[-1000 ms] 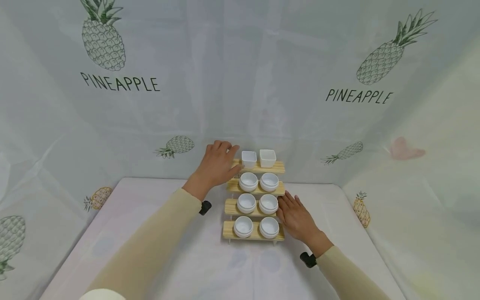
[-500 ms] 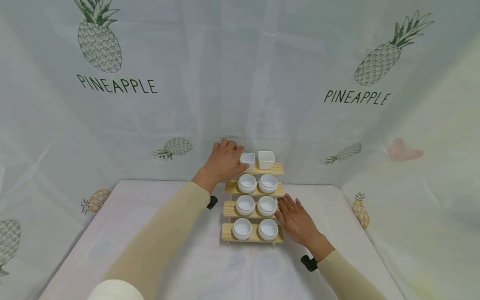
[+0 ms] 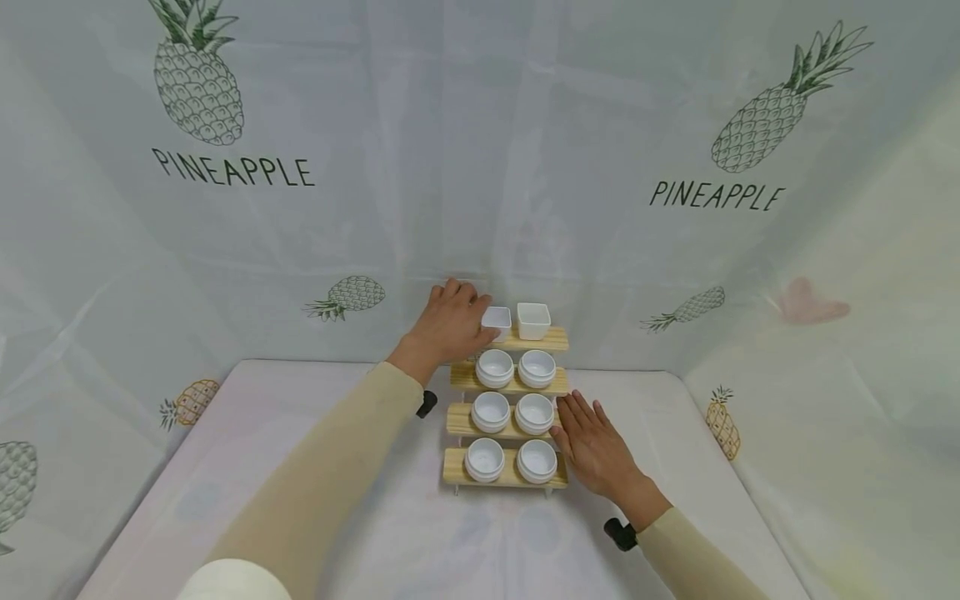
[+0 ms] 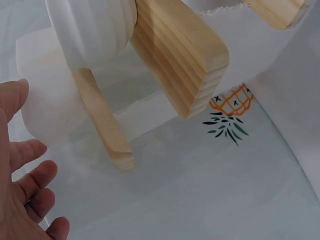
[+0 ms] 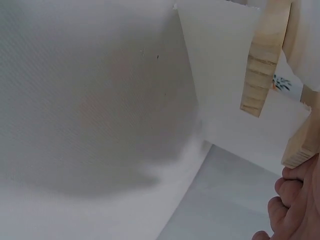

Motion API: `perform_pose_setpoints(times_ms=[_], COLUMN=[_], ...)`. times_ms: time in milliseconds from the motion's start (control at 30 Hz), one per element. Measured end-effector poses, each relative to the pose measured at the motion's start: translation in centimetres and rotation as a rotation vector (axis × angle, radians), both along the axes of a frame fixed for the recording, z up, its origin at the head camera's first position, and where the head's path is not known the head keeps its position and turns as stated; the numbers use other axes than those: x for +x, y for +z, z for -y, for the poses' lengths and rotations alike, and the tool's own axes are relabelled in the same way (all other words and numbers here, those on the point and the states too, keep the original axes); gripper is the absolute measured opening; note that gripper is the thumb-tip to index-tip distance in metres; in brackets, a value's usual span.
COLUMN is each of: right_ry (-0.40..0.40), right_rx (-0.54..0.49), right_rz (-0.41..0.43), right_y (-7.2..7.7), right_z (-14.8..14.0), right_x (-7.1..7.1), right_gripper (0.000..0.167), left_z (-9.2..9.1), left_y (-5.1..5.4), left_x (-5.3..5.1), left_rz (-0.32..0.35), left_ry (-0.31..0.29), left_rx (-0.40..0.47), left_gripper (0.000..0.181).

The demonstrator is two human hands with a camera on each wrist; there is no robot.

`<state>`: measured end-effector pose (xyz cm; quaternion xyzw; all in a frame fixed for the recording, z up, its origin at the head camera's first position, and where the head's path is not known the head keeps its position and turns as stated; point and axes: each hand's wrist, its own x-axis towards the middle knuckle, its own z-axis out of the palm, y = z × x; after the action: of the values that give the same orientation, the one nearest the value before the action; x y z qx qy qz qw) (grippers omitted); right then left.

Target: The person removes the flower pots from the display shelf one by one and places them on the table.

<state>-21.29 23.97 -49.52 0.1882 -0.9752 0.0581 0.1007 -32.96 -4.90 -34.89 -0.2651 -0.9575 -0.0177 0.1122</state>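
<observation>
A stepped stand with wooden shelves (image 3: pixel 455 468) and white side supports holds pairs of white cups. On its top shelf, my left hand (image 3: pixel 447 323) pinches the left square white cup (image 3: pixel 497 321), with the thumb in front and a finger behind. In the left wrist view, the thumb and fingertips of my left hand (image 4: pixel 20 185) meet the edges of that square cup (image 4: pixel 47 95). My right hand (image 3: pixel 597 450) lies with extended fingers along the stand's right side. In the right wrist view its fingers (image 5: pixel 287 192) are against a wooden shelf end (image 5: pixel 302 145).
A second square white cup (image 3: pixel 533 321) sits on the top shelf's right. Round white bowls (image 3: pixel 495 368) stand in pairs on the lower shelves. Behind the stand hangs a pineapple-print cloth (image 3: pixel 480 167). A pale cloth covers the table (image 3: pixel 480 550).
My left hand has moved to the right along the top shelf and taken hold of the left square cup. The right hand stays almost where it was beside the stand.
</observation>
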Motion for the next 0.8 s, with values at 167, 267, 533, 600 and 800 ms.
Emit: perform_pose_setpoints(times_ms=[167,267,533,600,800], right_ry=[0.000,-0.001,-0.002,-0.001,0.004], right_rx=[-0.004,-0.004,-0.005,-0.005,-0.019], right_rz=[0.009,0.014,0.016,0.019,0.022], right_y=[-0.03,-0.02,0.08,0.12,0.28], right_z=[0.04,0.06,0.11,0.13,0.10], right_x=[-0.04,-0.03,0.09,0.10,0.18], right_gripper=[0.065,0.065,0.065,0.064,0.064], left_z=[-0.16,-0.18,-0.17,-0.15,-0.10], left_y=[0.34,0.53,0.59,0.51,0.23], left_x=[-0.11,-0.18,-0.26,-0.25,-0.20], left_rz=[0.013,0.019,0.025,0.010,-0.079], left_ry=[0.012,0.018,0.004,-0.007,-0.055], left_rx=[-0.023,-0.034,-0.033,-0.035,-0.062], left_gripper=[0.067,0.066,0.059,0.060,0.064])
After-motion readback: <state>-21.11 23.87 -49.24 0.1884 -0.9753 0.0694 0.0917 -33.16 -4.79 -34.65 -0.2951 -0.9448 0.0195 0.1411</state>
